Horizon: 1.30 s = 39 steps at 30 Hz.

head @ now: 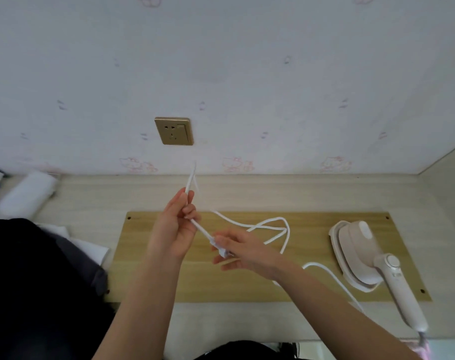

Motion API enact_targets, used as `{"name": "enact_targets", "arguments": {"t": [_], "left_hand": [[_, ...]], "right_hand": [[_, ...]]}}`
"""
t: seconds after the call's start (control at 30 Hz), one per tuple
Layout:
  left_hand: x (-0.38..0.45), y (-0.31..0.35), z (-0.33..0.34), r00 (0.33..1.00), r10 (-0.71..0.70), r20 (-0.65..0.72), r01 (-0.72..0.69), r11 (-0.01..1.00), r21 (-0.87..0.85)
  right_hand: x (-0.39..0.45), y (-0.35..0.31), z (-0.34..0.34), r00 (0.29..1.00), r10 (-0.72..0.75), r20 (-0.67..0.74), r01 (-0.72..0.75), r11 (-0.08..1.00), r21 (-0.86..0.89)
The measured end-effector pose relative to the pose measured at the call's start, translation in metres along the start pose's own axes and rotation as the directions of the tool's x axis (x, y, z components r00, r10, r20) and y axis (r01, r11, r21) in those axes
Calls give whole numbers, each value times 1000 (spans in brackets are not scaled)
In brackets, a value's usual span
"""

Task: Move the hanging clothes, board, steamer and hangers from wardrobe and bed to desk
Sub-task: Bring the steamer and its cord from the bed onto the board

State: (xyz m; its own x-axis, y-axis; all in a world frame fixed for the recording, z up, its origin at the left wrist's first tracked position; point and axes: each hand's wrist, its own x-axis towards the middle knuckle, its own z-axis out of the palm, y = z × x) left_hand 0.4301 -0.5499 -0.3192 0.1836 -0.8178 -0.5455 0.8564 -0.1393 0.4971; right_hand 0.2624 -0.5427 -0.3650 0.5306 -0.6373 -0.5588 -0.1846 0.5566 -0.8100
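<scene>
A wooden board (306, 284) lies flat on the pale desk (247, 318). On its right end rests a white hand-held steamer (364, 255), handle pointing toward me. Its white cord (275, 229) loops across the board to my hands. My left hand (173, 229) pinches a folded stretch of cord that sticks up above the fingers. My right hand (243, 253) grips the cord at its plug end, just right of the left hand. Dark clothes (34, 281) are piled at the desk's left edge.
A gold wall socket (174, 131) sits on the patterned wall above the desk, a little left of my hands. A white roll (29, 190) and white paper (91, 250) lie at the left. A side panel closes the desk on the right.
</scene>
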Motion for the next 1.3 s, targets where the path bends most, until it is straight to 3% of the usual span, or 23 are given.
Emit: {"name": "enact_targets", "arguments": {"t": [0.1, 0.2, 0.33, 0.43, 0.47, 0.5, 0.57, 0.6, 0.63, 0.7, 0.77, 0.83, 0.93, 1.03, 1.17, 1.3], "left_hand": [[5, 9, -14, 995, 60, -75, -62, 998, -24], [4, 21, -29, 980, 134, -146, -127, 990, 53], [-3, 29, -43, 958, 263, -112, -187, 874, 448], [0, 28, -54, 962, 255, -97, -120, 716, 688], [3, 27, -59, 962, 259, -88, -89, 601, 794], [6, 26, -65, 963, 261, -61, -53, 409, 911], [9, 22, -75, 940, 339, 36, 3, -114, 994], [9, 20, -78, 899, 420, 123, -6, -271, 963], [7, 18, -76, 845, 488, 220, -63, -316, 947], [3, 18, -66, 789, 490, 370, -304, -212, 929], [3, 14, -54, 798, 375, 472, -483, -71, 873], [7, 10, -46, 766, 347, 541, -553, -72, 830], [21, 8, -43, 734, 411, 541, -559, -87, 825], [36, 13, -42, 721, 475, 504, -555, -39, 831], [58, 25, -43, 741, 503, 446, -525, 19, 851], [85, 40, -38, 763, 507, 400, -499, 70, 864]], "right_hand": [[3, 5, 2, 993, -56, -100, 53, 998, -34], [6, 2, -3, 977, -132, -170, 144, 988, 58], [5, -25, -6, 966, -244, -84, 256, 947, 195], [7, -52, -4, 951, -306, -44, 308, 925, 224], [10, -60, -3, 950, -307, -62, 314, 930, 192], [14, -66, -2, 951, -295, -90, 305, 942, 141], [22, -74, 1, 955, -247, -162, 250, 968, -1], [26, -77, 2, 955, -223, -194, 214, 975, -66], [31, -79, 5, 955, -202, -219, 181, 977, -112], [40, -82, 9, 954, -164, -251, 127, 979, -160], [49, -85, 16, 949, -139, -282, 92, 980, -175], [58, -88, 22, 943, -122, -309, 71, 982, -172], [67, -96, 30, 937, -118, -330, 65, 984, -169], [72, -105, 32, 950, -107, -292, 54, 981, -185], [82, -122, 27, 979, -74, -190, 52, 992, -117], [100, -139, 25, 972, -176, -157, 151, 976, -157]]}}
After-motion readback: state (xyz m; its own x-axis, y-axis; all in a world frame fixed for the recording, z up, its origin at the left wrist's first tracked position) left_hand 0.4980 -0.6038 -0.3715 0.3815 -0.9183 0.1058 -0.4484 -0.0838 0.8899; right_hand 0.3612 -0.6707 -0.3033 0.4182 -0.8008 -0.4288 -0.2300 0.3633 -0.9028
